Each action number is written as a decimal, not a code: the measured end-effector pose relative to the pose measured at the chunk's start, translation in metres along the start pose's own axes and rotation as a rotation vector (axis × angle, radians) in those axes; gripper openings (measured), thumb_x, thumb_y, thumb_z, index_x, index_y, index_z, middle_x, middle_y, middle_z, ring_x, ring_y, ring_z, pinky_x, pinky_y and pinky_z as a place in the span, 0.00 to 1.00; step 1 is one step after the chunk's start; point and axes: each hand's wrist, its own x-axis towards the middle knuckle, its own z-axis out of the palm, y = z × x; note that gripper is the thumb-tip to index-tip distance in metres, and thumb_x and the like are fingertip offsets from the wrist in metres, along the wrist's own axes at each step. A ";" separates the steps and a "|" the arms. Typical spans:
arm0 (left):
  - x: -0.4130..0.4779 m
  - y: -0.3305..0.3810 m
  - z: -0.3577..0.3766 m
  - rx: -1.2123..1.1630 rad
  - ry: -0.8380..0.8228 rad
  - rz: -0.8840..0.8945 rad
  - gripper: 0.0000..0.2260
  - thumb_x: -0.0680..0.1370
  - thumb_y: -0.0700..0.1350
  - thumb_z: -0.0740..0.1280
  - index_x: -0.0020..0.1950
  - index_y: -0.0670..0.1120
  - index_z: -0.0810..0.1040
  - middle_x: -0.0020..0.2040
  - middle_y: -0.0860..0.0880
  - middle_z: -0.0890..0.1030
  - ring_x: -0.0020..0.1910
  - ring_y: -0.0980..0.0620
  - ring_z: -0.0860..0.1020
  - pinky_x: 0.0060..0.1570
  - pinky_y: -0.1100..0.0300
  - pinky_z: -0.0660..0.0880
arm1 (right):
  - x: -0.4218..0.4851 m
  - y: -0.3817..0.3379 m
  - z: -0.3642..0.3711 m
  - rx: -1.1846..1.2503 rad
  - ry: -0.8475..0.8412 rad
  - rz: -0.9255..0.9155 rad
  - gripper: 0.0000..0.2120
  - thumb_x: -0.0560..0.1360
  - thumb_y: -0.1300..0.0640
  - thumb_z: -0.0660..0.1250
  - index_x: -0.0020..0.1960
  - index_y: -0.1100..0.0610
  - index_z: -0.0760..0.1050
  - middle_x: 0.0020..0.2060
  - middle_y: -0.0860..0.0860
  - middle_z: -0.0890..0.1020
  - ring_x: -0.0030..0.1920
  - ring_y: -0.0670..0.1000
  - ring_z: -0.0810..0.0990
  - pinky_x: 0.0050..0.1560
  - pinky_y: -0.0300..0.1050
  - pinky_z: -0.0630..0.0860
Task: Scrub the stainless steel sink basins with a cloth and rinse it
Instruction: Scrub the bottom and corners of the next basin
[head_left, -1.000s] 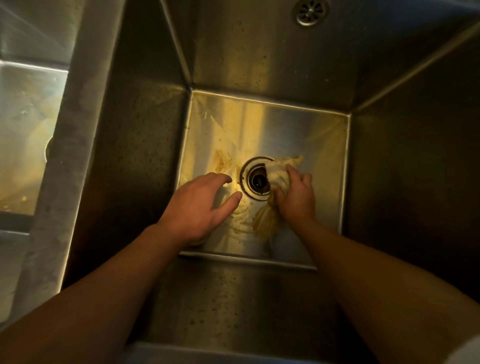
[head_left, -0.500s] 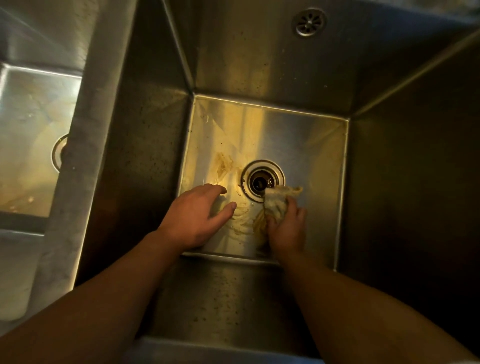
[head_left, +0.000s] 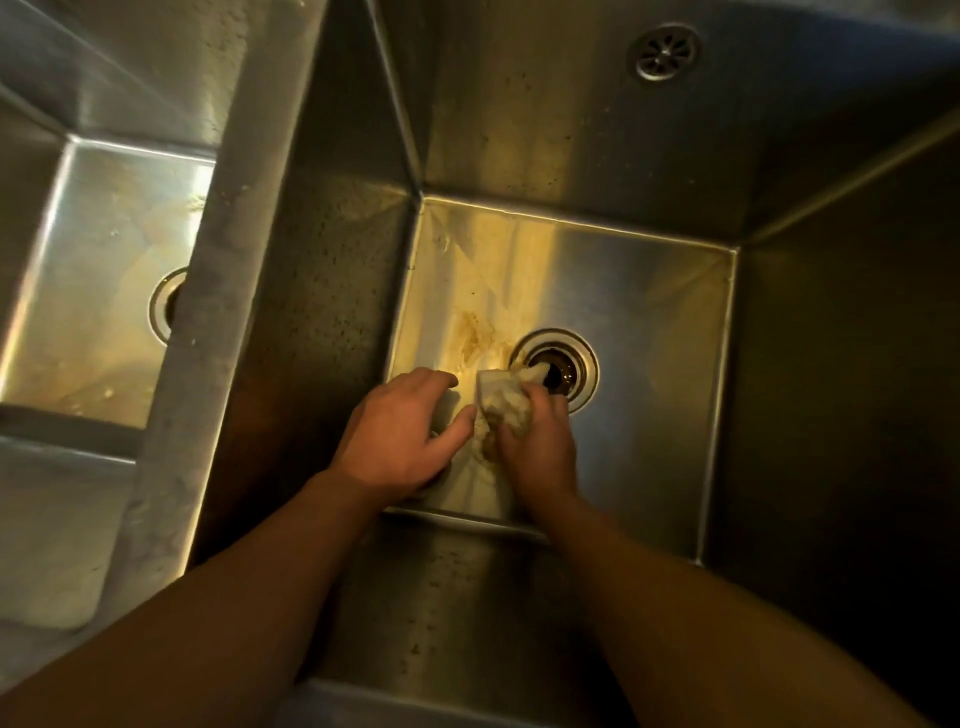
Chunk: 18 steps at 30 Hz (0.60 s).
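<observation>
The right hand (head_left: 537, 447) is gripping the cloth (head_left: 501, 397), its fingers curling over the bunched fabric and pressing it onto the floor of the sink basin (head_left: 649, 322) just beside the drain (head_left: 558, 369), on the drain's near-left side. The left hand (head_left: 400, 436) is lying palm down further left of the drain, fingers loosely bent and relaxed and not clenching anything, the thumb reaching toward the cloth and touching its edge. The cloth is sitting between the two hands and partly under both. One twisted corner is poking out past the right fingers and overlapping the drain's rim, while a flatter tail is trailing back from the drain toward the near wall. It is looking pale and off-white, crumpled and wet, and is showing brownish-yellow staining where the right hand is holding it. Yellow-brown smears are streaking the steel floor to the left of the drain. High on the far wall beyond the drain, a round overflow grille (head_left: 665, 52) is showing. Well to the left of the drain, past a steel divider (head_left: 218, 312), a second basin (head_left: 104, 260) is lying.
</observation>
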 end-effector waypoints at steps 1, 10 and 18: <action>0.000 0.001 0.000 0.005 -0.010 0.010 0.27 0.77 0.64 0.55 0.65 0.47 0.76 0.58 0.49 0.80 0.56 0.48 0.78 0.56 0.53 0.75 | 0.002 0.010 -0.017 -0.034 -0.016 -0.032 0.26 0.74 0.54 0.70 0.70 0.48 0.67 0.62 0.48 0.69 0.55 0.48 0.74 0.54 0.42 0.73; 0.000 0.001 0.005 0.062 -0.086 0.074 0.27 0.78 0.67 0.53 0.66 0.51 0.74 0.60 0.52 0.79 0.55 0.52 0.77 0.54 0.55 0.73 | -0.005 0.097 -0.120 -0.269 -0.288 -0.062 0.35 0.68 0.49 0.77 0.71 0.53 0.69 0.63 0.53 0.74 0.61 0.53 0.75 0.62 0.46 0.71; -0.003 0.000 -0.005 0.091 -0.082 0.059 0.29 0.77 0.67 0.53 0.67 0.50 0.74 0.61 0.51 0.79 0.57 0.52 0.77 0.54 0.55 0.74 | -0.006 0.088 -0.116 -0.247 -0.325 -0.120 0.35 0.72 0.56 0.73 0.75 0.52 0.64 0.67 0.53 0.69 0.64 0.51 0.72 0.64 0.43 0.71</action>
